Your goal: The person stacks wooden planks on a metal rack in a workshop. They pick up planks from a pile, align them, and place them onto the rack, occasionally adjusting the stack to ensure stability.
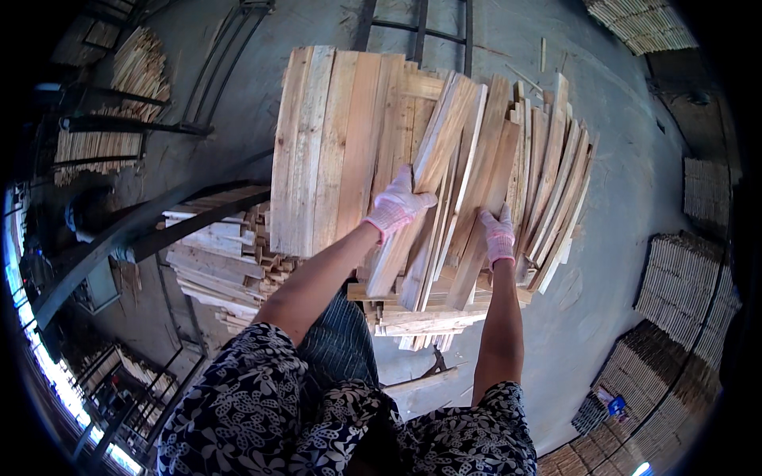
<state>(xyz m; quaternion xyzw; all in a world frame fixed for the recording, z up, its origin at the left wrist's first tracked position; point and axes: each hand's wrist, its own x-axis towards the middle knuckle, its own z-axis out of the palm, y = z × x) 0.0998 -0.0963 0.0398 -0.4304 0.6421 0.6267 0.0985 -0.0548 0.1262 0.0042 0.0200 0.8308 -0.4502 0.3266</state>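
My left hand (397, 208), in a pale pink-and-white knit glove, grips a thick wooden plank (443, 131) that lies aslant on the stack. Its thumb reaches across the plank's face. My right hand (498, 232), gloved alike, is closed around the edge of another tilted plank (475, 266); part of its grip is hidden. Between the hands several narrow boards (449, 226) lean at the same slant. To the left, wide boards (325, 151) lie flat side by side on top of the stack. Right of my right hand, loose narrow strips (559, 190) fan out unevenly.
A lower pile of cut wood (214, 258) stands to the left, beside dark metal bars (190, 226). Metal rails (421, 32) lie beyond the stack. More stacked wood (683, 282) lines the right side. Offcuts (425, 382) are on the grey floor (619, 206).
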